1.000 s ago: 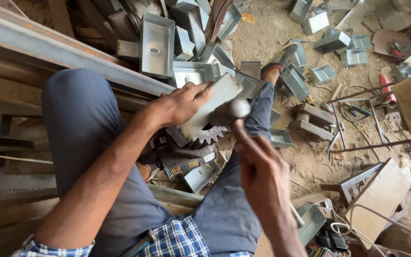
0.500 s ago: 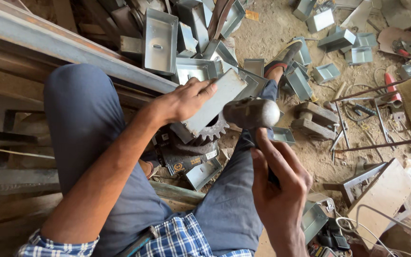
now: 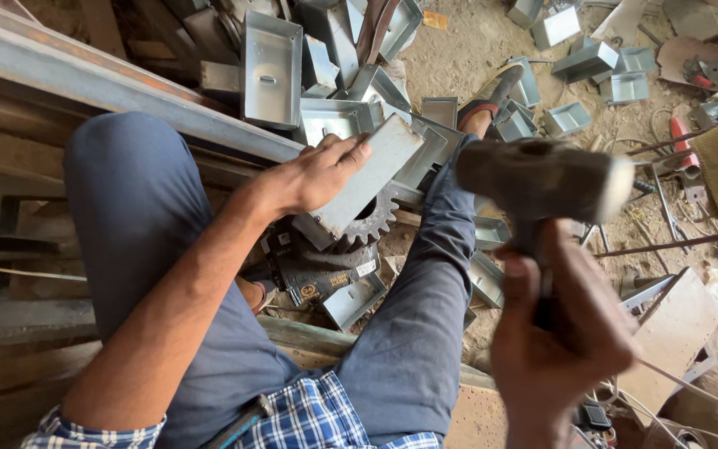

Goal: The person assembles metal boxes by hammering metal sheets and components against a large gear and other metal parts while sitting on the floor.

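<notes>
My left hand presses a grey folded sheet-metal box piece down on a toothed gear wheel between my knees. My right hand grips the handle of a heavy hammer, raised close to the camera. The hammer head is blurred and hangs to the right of the metal piece, above my right leg. I sit with both legs in dark blue trousers, a checked shirt at the bottom edge.
Several similar grey metal boxes lie piled beyond the gear and scattered on the sandy floor. A long steel beam runs along the left. Flat metal sheets, rods and a red-handled tool lie at the right.
The hammer has swung up from the metal piece toward the camera and to the right. My left hand has kept the piece on the gear.
</notes>
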